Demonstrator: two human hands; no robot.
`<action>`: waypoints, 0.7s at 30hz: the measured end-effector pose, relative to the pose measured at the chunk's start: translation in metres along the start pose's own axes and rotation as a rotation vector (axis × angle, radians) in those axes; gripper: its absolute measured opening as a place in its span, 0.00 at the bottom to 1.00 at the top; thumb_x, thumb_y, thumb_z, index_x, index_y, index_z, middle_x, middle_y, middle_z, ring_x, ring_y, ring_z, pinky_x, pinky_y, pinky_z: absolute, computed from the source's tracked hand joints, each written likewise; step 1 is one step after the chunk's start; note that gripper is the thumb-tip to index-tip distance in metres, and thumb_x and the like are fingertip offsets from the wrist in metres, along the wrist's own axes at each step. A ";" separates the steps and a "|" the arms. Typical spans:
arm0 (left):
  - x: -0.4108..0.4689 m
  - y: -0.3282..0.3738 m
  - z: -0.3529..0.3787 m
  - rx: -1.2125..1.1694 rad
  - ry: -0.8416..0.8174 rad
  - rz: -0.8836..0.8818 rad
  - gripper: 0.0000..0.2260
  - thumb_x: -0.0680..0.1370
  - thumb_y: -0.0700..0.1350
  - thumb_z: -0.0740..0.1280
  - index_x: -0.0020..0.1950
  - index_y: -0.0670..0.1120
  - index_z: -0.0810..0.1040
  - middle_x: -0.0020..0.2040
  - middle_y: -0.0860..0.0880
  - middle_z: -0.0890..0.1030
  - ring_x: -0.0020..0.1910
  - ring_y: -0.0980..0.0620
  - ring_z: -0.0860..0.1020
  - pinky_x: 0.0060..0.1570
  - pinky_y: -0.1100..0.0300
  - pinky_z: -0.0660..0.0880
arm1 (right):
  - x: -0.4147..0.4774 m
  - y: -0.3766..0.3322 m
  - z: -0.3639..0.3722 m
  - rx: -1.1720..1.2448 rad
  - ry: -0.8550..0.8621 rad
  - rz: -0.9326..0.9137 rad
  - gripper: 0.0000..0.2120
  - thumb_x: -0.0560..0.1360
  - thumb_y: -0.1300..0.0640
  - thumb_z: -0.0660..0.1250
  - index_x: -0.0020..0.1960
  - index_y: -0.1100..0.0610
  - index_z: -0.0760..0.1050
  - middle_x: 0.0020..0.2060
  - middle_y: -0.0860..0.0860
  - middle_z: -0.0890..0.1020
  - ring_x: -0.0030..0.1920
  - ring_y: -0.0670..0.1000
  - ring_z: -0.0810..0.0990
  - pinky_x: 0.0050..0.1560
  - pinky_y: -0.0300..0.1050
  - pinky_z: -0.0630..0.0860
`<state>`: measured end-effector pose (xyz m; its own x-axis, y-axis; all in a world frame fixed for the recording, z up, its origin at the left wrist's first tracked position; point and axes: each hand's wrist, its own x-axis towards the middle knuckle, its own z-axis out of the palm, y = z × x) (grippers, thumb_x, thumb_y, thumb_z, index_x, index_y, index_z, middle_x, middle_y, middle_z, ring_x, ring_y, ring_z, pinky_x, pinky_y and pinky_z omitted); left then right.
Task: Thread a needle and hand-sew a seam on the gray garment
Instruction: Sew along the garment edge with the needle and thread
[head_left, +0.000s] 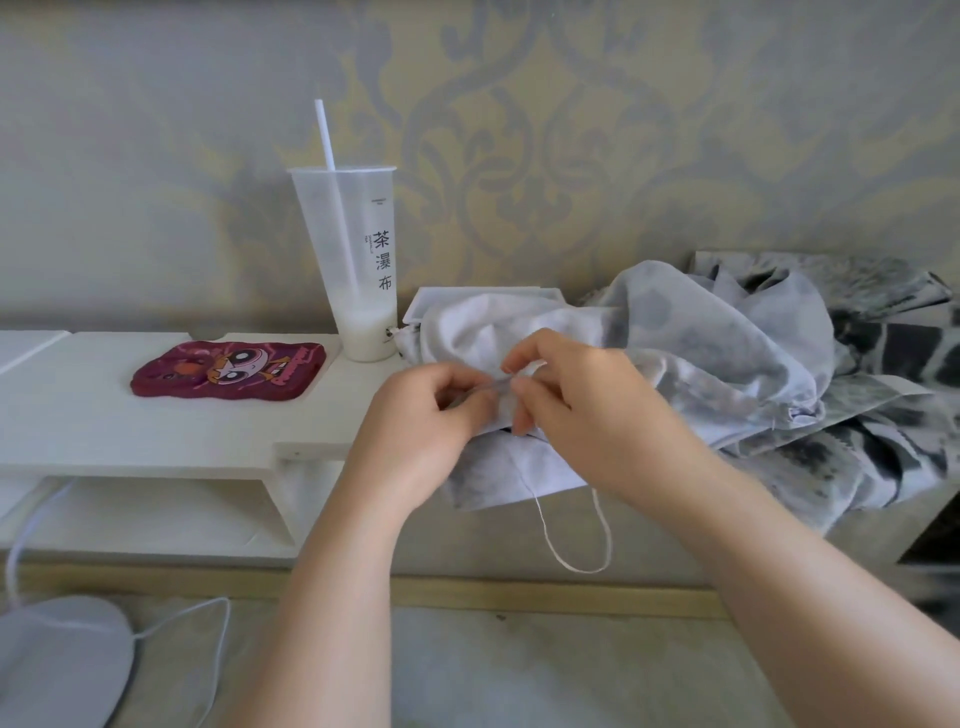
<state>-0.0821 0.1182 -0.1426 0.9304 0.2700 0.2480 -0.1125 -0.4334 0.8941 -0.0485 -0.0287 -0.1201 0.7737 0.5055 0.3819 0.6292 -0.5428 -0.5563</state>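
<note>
Just off the front edge of the white shelf (104, 426), fingertip to fingertip over a fold of the gray garment (701, 338): left hand (415, 415) curled, pinching the fold's edge; right hand (582, 405) nipping a thin pale sliver between thumb and forefinger, seemingly the needle (488, 387), though too blurred to swear to. Judged as stitching already under way rather than threading, given the white thread (571, 545) hanging in a loose loop below the cloth from under the right hand. Next, most likely: drawing the needle clear through the fold and taking up that slack. Calls for a steady pinch on the cloth, a straight pull away from the seam, and care against the loop knotting on itself. As for the garment: pale gray, faintly mottled, thin and limp, heaped in soft creases from the hands back and to the right, lying over a white box (467, 296) and against a dark-and-white patterned cloth (883, 374). Likely to slide and bunch unless held taut. Seam line itself hidden behind the fingers. Off to the left on the shelf, well apart from the work: a tall frosted cup (358, 260) with a straw (326, 135) and a little milky drink at the bottom, and a red cartoon pouch (228, 371).
</note>
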 end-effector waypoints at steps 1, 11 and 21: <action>-0.001 0.000 0.000 -0.007 0.001 -0.002 0.02 0.75 0.45 0.70 0.44 0.51 0.82 0.40 0.55 0.84 0.42 0.60 0.81 0.41 0.69 0.73 | 0.000 0.002 0.001 0.016 -0.008 0.019 0.04 0.78 0.59 0.60 0.50 0.53 0.72 0.32 0.46 0.82 0.30 0.39 0.74 0.32 0.32 0.69; -0.003 0.001 0.001 -0.004 0.043 -0.028 0.06 0.76 0.44 0.69 0.40 0.54 0.81 0.39 0.54 0.84 0.41 0.59 0.81 0.40 0.70 0.73 | -0.005 0.000 -0.002 0.073 -0.052 -0.029 0.05 0.77 0.61 0.61 0.45 0.52 0.68 0.27 0.53 0.80 0.25 0.46 0.69 0.25 0.35 0.65; -0.004 0.002 0.001 -0.006 0.046 -0.036 0.07 0.76 0.43 0.68 0.40 0.54 0.80 0.40 0.52 0.84 0.42 0.57 0.81 0.37 0.72 0.72 | -0.005 0.006 0.000 0.044 -0.106 -0.032 0.05 0.77 0.63 0.61 0.46 0.54 0.67 0.28 0.57 0.80 0.25 0.46 0.68 0.27 0.34 0.65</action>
<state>-0.0858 0.1157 -0.1417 0.9166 0.3248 0.2329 -0.0819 -0.4177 0.9049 -0.0491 -0.0342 -0.1255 0.7395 0.5915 0.3213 0.6480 -0.4965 -0.5775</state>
